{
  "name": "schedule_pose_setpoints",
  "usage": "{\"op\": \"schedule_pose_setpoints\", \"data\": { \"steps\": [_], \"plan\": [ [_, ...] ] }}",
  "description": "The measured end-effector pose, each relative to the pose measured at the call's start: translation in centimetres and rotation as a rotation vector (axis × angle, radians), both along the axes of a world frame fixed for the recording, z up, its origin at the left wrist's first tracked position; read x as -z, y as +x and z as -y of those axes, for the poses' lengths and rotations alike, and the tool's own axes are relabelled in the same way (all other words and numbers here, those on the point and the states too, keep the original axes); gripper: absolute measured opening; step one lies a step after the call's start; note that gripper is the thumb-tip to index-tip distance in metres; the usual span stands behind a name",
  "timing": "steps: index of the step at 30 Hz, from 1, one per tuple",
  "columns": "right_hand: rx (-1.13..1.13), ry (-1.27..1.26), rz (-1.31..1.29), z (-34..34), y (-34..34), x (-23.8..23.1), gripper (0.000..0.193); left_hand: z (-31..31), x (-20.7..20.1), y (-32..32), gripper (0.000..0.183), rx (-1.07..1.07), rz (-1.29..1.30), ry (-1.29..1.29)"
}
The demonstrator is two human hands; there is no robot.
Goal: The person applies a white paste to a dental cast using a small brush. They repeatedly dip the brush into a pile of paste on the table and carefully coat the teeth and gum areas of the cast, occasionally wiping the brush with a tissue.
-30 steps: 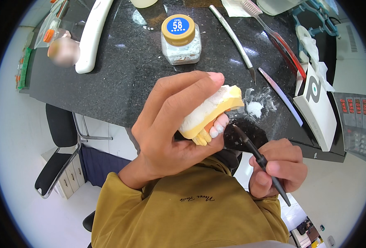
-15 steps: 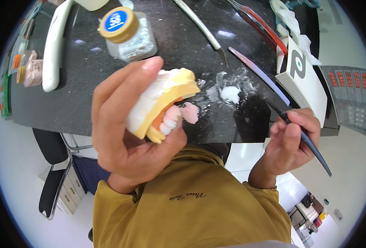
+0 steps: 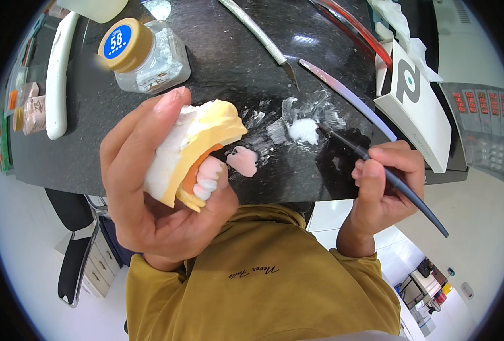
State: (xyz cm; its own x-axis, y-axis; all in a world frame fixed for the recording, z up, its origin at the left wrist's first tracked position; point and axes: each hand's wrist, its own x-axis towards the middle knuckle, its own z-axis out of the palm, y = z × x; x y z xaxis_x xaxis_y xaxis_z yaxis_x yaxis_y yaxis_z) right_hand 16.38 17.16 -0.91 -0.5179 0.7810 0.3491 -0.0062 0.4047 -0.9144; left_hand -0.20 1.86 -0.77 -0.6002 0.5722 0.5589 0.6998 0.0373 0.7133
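Note:
My left hand [image 3: 144,187] is wrapped round a dental model [image 3: 198,139] of yellow and white plaster, with orange material and a row of pink and white teeth [image 3: 207,177] facing right. Between thumb and fingers of my right hand [image 3: 385,182] is a slim dark brush [image 3: 403,187]. Its tip reaches the right side of a white powdery mound [image 3: 304,131] on the black worktop [image 3: 297,182]. Whether the tip touches the mound I cannot tell. A flat pink patch of material [image 3: 243,161] lies between the model and the mound.
Behind the model stands a clear jar [image 3: 164,59] with a gold lid. A craft knife [image 3: 263,40] and a pink-purple file [image 3: 348,98] lie beyond the mound. At right are a white box [image 3: 414,108] and a digital display [image 3: 479,113]; a white handle-like bar [image 3: 60,79] lies left.
The brush has moved left, its tip now at the white mound. The camera view has shifted a little, so the worktop items appear displaced. My left hand still holds the model.

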Motion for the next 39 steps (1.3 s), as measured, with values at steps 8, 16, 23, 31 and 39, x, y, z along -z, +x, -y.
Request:
{"op": "schedule_pose_setpoints", "data": {
  "steps": [8, 16, 23, 31, 39],
  "plan": [
    [-0.014, -0.076, 0.010, -0.1, 0.3, -0.3, 0.013, -0.2, -0.1, 0.1, 0.050, 0.000, -0.010, -0.006],
    [-0.026, -0.045, 0.003, -0.2, 0.3, -0.1, 0.013, -0.2, -0.1, 0.2, 0.050, 0.005, -0.020, -0.013],
    [-0.038, -0.079, -0.185, 0.3, 0.2, -0.5, 0.016, -0.1, -0.6, 0.0, 0.048, 0.013, -0.066, -0.042],
    [-0.528, -0.016, -0.367, 1.5, -1.2, -1.8, 0.033, -0.2, -0.6, -0.5, 0.045, 0.043, -0.123, -0.003],
    [-0.447, 0.105, -0.361, 2.5, -2.9, -1.2, 0.027, -0.3, -0.3, -0.8, 0.045, 0.044, -0.191, 0.026]
  ]
}}
